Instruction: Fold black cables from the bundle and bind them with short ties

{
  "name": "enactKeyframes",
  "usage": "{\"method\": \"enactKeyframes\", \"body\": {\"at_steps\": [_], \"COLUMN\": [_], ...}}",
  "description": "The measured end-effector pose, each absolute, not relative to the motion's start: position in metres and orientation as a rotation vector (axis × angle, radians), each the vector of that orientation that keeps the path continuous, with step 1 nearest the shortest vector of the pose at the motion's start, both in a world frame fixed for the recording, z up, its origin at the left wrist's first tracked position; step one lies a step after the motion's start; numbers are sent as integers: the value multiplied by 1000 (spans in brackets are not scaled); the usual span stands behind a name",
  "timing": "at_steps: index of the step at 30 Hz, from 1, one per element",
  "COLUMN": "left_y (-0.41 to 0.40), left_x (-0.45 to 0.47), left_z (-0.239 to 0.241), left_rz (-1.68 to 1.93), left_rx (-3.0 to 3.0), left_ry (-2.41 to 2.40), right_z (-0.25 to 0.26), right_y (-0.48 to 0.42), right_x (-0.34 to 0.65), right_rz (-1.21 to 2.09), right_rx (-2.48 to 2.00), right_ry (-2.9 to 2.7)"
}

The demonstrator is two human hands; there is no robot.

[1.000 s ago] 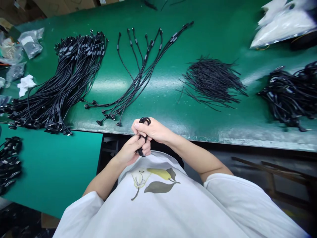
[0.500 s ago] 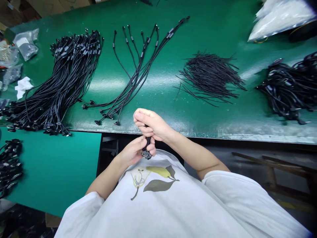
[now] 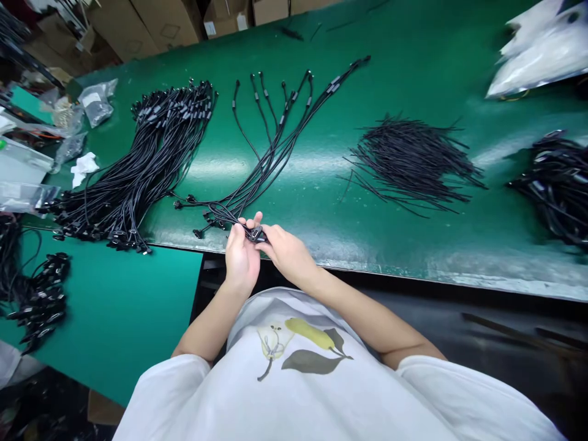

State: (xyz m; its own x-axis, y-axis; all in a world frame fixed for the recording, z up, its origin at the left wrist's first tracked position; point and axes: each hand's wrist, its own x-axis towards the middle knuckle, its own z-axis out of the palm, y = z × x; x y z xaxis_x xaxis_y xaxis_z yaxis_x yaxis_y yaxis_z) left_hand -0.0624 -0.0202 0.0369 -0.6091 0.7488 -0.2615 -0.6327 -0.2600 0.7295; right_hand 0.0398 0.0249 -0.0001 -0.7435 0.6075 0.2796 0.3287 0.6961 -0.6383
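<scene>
Cardboard boxes (image 3: 168, 27) are lined up beyond the far edge of the green surface (image 3: 413, 67). At the left, a crumpled white scrap (image 3: 84, 168) and clear plastic bags (image 3: 97, 104) are scattered; at the far right, a bulky white bag (image 3: 542, 61) is placed.

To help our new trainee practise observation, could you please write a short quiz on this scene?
1. True or false: the heap of thin black strips lies to the right of the loosely spread cables.
2. What are the left hand and the right hand holding between them?
3. Fill in the blank: the long tabletop is ____ in colour.

Key:
1. True.
2. A black cable, gathered in loops, with its connector showing near the fingers of the right hand.
3. Green.
</scene>
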Motion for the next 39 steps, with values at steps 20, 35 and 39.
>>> {"method": "enactKeyframes", "body": {"at_steps": [20, 35, 39], "left_y": [-18, -86, -64], "left_x": [-66, -63, -62], "left_z": [28, 70, 51], "left_rz": [1765, 225, 301], "left_rx": [434, 2052, 2017], "left_ry": [1301, 1292, 1343], "right_z": [32, 52, 27], "right_y": [62, 17, 29], "right_x": [65, 134, 137], "right_rz": [855, 1854, 1859], "right_rx": [-614, -233, -373], "right_ry": [-2427, -2834, -2709]}}
